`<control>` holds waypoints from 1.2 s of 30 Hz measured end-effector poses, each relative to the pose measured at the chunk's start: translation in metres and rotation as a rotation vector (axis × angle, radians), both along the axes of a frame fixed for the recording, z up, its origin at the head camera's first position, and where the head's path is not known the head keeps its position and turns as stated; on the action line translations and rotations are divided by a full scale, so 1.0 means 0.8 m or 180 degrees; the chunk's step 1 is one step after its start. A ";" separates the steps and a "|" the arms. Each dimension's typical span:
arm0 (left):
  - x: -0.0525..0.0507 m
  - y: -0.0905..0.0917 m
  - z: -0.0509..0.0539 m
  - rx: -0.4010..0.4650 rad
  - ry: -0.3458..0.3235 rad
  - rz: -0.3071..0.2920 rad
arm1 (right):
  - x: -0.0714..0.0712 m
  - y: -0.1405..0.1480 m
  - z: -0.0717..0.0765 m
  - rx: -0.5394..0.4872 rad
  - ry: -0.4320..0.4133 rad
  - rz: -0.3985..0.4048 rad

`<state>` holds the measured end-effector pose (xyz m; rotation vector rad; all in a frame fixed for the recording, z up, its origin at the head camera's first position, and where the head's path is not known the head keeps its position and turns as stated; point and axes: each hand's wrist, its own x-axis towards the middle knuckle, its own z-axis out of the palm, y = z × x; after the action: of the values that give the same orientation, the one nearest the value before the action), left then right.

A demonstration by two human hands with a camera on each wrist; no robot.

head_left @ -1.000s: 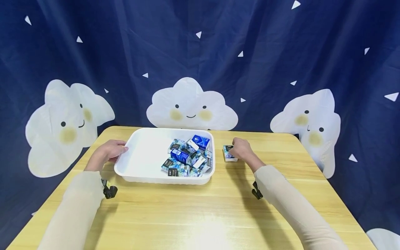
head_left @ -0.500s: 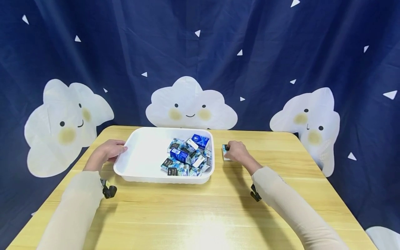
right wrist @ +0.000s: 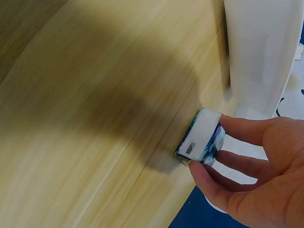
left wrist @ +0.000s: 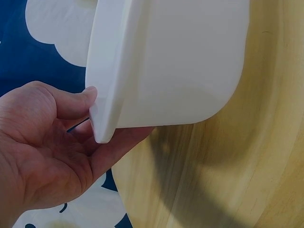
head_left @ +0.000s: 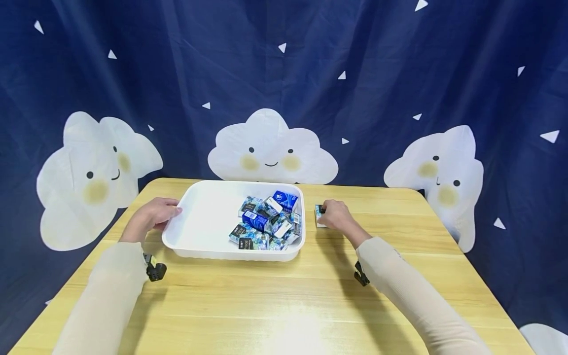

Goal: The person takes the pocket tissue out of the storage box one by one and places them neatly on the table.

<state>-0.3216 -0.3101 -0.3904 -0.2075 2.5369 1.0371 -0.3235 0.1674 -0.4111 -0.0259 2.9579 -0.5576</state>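
A white plastic tray [head_left: 201,222] stands on the table, and my left hand [head_left: 153,213] grips its left end. In the left wrist view the thumb lies on the tray's rim [left wrist: 105,95] while fingers reach underneath. My right hand [head_left: 336,215] is right of the tray, holding a pocket tissue pack [head_left: 318,217] low at the tabletop. The right wrist view has thumb and fingers around the edges of this tissue pack [right wrist: 202,135], its white side facing the camera. Several blue and floral tissue packs [head_left: 255,222] lie heaped in the tray's right half.
The light wooden table [head_left: 248,305] reaches back to a dark blue curtain [head_left: 381,59] with smiling clouds. In the right wrist view the tray's wall [right wrist: 259,47] rises a short way from the held pack.
My right hand has shifted slightly left over the tissue pack, covering more of it, and the pack sits a touch further left. My left hand and the tray look the same.
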 end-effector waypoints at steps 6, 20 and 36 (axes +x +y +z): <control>0.000 0.000 0.000 -0.0009 -0.0003 0.0022 | 0.001 0.000 0.001 0.0034 0.0019 0.0019; 0.000 -0.001 -0.001 0.0020 -0.0002 -0.0010 | 0.000 -0.005 0.026 0.0085 0.0158 0.0092; -0.002 -0.001 0.000 0.0036 -0.0027 -0.0013 | 0.022 -0.081 0.070 -0.0100 0.0624 0.0555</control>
<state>-0.3231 -0.3110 -0.3904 -0.2033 2.5223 1.0464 -0.3060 0.1029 -0.3555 -0.3579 3.0916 -0.6089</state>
